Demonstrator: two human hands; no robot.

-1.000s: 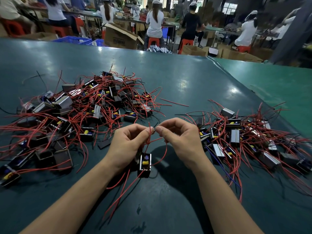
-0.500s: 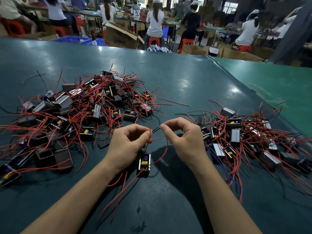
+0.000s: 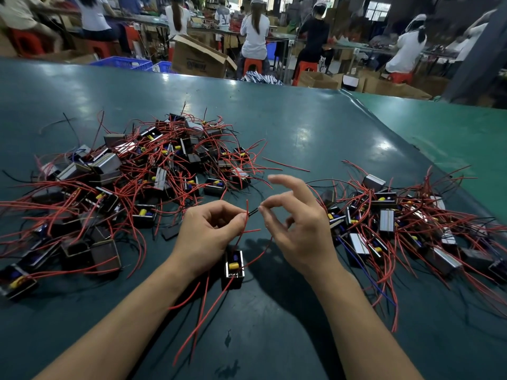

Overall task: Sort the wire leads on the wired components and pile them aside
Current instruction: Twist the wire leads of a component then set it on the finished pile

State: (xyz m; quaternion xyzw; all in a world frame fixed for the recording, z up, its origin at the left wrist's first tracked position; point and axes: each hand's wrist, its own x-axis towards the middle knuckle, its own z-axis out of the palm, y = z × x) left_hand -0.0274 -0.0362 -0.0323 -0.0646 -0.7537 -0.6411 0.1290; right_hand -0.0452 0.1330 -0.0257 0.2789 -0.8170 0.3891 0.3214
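A small black wired component (image 3: 233,267) with a yellow part hangs below my left hand (image 3: 207,238), just above the dark green table (image 3: 288,127). My left hand pinches its red and black wire leads (image 3: 248,215) between thumb and forefinger. My right hand (image 3: 297,231) is beside it with fingers spread and relaxed; its fingertips are close to the black lead's tip and hold nothing. More red leads (image 3: 203,319) trail down toward me.
A large tangled heap of components with red wires (image 3: 131,182) lies to the left. A second pile (image 3: 397,223) lies to the right. Beyond the table's far edge, seated people work at benches among cardboard boxes (image 3: 197,58) and blue crates (image 3: 123,63).
My right hand has let go of the leads and spread its fingers. My left hand still pinches the wires, with the component hanging below it.
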